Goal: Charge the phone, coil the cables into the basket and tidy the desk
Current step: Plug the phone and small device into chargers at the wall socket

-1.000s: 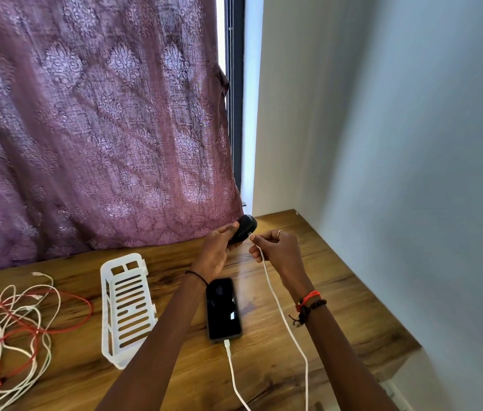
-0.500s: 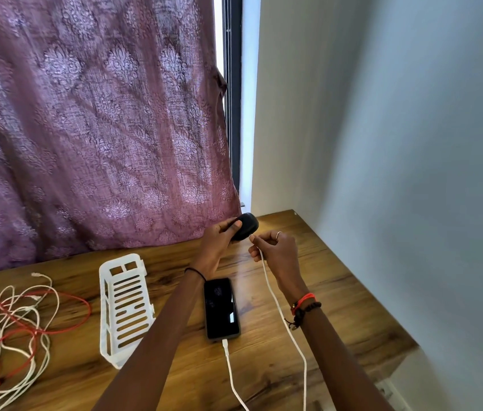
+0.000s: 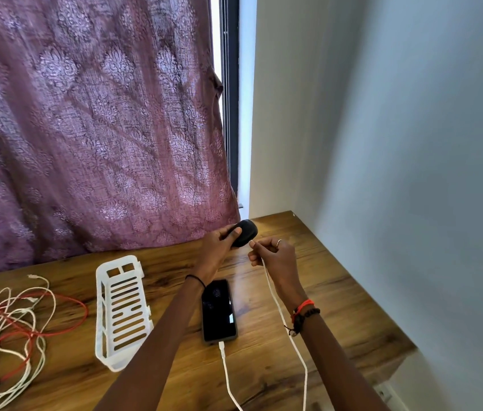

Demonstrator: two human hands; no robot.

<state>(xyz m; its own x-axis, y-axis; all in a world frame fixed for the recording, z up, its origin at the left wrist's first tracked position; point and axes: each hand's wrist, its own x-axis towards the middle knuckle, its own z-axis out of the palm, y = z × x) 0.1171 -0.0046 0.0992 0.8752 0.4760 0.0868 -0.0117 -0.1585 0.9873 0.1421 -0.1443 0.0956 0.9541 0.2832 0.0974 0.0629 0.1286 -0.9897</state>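
Observation:
A black phone point(image 3: 219, 310) lies face up on the wooden desk point(image 3: 338, 307), with a white cable point(image 3: 228, 378) plugged into its near end. My left hand point(image 3: 218, 250) grips a black charger adapter point(image 3: 246, 232) above the desk's far side. Just right of it, my right hand point(image 3: 276, 256) pinches the other end of the white cable, which hangs down past my wrist. The cable's tip sits close to the adapter; whether they touch I cannot tell. A white slotted plastic basket point(image 3: 121, 312) lies on the desk to the left of the phone.
A tangle of red and white cables point(image 3: 9, 336) lies at the desk's left end. A purple patterned curtain point(image 3: 92, 129) hangs behind the desk. A pale wall point(image 3: 412, 173) bounds the desk on the right, and a wall socket point(image 3: 384, 391) shows below its right edge.
Both hands have stayed near the desk's far edge. My right hand has turned slightly, bringing the cable end up beside the adapter. Phone, basket and cable tangle have not moved.

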